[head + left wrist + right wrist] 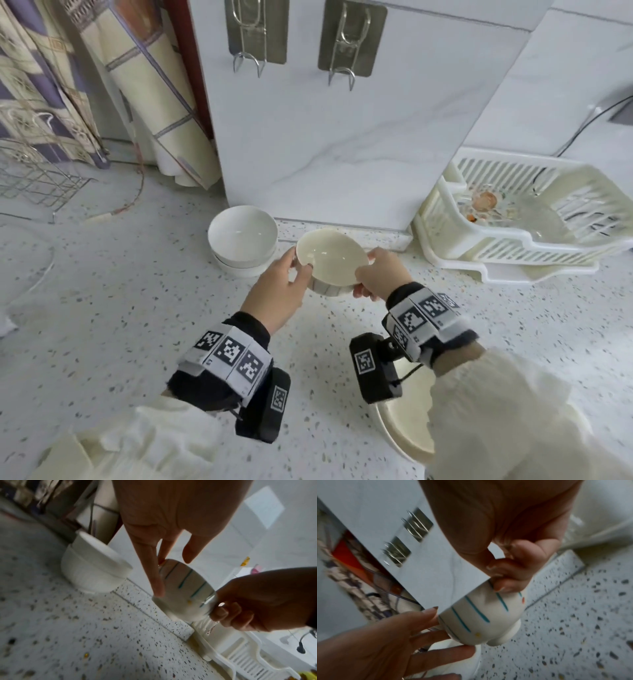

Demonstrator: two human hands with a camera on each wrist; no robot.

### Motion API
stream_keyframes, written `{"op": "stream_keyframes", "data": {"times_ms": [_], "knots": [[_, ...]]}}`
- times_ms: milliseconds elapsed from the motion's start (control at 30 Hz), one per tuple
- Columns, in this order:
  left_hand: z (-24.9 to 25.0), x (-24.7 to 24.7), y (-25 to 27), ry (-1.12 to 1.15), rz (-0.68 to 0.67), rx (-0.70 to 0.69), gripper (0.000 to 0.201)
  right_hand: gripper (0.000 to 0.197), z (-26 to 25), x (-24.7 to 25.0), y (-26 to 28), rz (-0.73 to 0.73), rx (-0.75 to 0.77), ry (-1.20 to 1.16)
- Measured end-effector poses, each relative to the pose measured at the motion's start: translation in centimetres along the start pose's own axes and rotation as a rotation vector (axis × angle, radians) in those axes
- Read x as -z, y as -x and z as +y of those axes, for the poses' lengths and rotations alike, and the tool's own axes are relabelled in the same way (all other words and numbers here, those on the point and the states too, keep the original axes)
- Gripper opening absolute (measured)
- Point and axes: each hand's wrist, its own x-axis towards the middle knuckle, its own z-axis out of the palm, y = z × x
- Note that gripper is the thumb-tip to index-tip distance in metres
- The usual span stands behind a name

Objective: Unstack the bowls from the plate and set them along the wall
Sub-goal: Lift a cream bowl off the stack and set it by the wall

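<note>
Plate [400,431] near the bench's [137,308] front edge is mostly hidden under the right sleeve and wrist camera; only a cream arc shows. Both wrist views are blurred. The striped bowl [330,258] is held above the bench, between both hands, close to the tiled wall [342,144]: cream inside, its outer wall carrying thin teal lines with small yellow and orange dots. The left hand [279,291] grips its left rim, thumb over the edge, fingers fairly straight along the side. The right hand [380,274] pinches the right rim with curled fingers. Two white bowls [243,236] sit nested beside the wall, left of the held bowl. A slatted dish rack [513,219] stands to the right.
</note>
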Motion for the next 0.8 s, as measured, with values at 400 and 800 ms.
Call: {"op": "stream_keyframes", "data": {"times_ms": [400,800], "knots": [[-3.7,-0.6,-5.5,0.105,-0.196,0.169,0.054,0.03,-0.2,-3.6,-6.5,-0.044,-0.235,-0.111],[-3.8,-0.7,-6.4,0.131,-0.181,0.176,0.052,0.049,0.1,-3.7,-7.1,-0.067,-0.212,-0.172]]}}
